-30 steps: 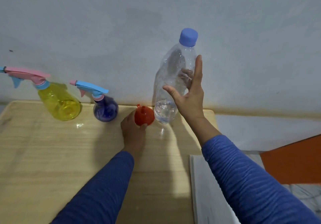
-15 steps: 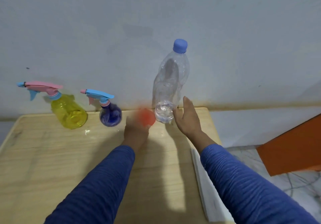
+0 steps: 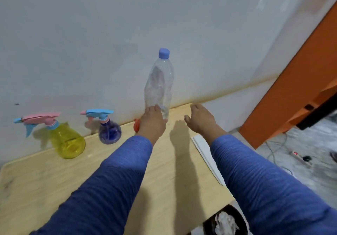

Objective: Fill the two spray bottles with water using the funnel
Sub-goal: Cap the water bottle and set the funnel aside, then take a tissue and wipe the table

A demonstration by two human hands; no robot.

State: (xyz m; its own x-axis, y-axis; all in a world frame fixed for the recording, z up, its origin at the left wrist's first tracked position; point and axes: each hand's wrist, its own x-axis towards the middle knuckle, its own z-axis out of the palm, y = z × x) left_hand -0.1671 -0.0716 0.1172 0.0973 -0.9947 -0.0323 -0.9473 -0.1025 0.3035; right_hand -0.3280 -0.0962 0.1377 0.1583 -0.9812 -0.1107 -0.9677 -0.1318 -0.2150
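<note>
A clear water bottle (image 3: 160, 85) with a blue cap stands upright at the back of the wooden table (image 3: 54, 180), with only a little water at its base. To its left stand a purple spray bottle (image 3: 109, 131) and a yellow spray bottle (image 3: 65, 140), both with trigger heads on. My left hand (image 3: 152, 121) lies palm down over the red funnel (image 3: 136, 125), which peeks out at the hand's left edge; the fingertips reach the water bottle's base and any grip is hidden. My right hand (image 3: 200, 120) hovers open, right of the bottle, touching nothing.
The white wall runs directly behind the bottles. A white sheet (image 3: 206, 154) lies along the table's right edge. A dark bowl with something white in it (image 3: 226, 222) sits at the bottom. An orange panel (image 3: 291, 88) and floor cables (image 3: 299, 155) are at the right.
My right hand has let go of the water bottle's side, dropped and moved off to the right. My left hand has slid over the funnel. The view has pulled back and tilted.
</note>
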